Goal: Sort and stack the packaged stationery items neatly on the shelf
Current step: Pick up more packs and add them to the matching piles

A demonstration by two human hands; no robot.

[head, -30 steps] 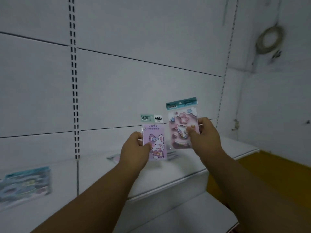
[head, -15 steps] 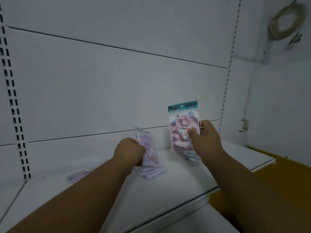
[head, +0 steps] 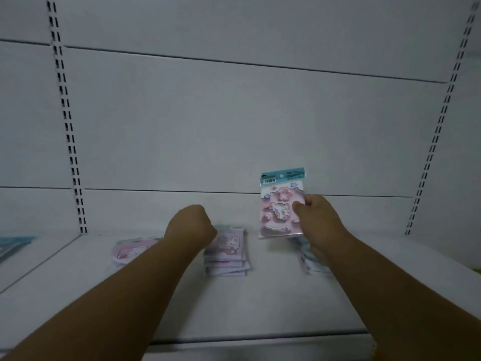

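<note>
— Pink and white, what is that packet (head: 282, 204) right of centre in the frame?

— A sticker pack with a teal header strip. It stands upright in the air, long axis vertical, header pointing up, printed face toward the camera. The right hand (head: 316, 220) pinches it at its right edge, thumb on the front, so nearly all of the pack lies left of the grip and above the white shelf (head: 260, 303).

— And the left hand (head: 191, 226)?

— It sits just left of centre, curled into a loose fist, knuckles up. Its fingers are hidden, so I cannot tell whether they are closed on anything. Just beside it to the right lies a purple stack of packets (head: 226, 252), flat on the shelf, long axes running away from the camera.

— Anything else on the shelf?

— A pink packet (head: 130, 250) lies flat to the left, partly behind the forearm, and a blurred pile (head: 307, 259) shows under the right wrist. A teal packet (head: 13, 247) sits at the far left edge.

— What changed in the last second?

— The purple bunny packet that the left hand held up now lies on top of the stack. The right hand's pack stays raised.
</note>
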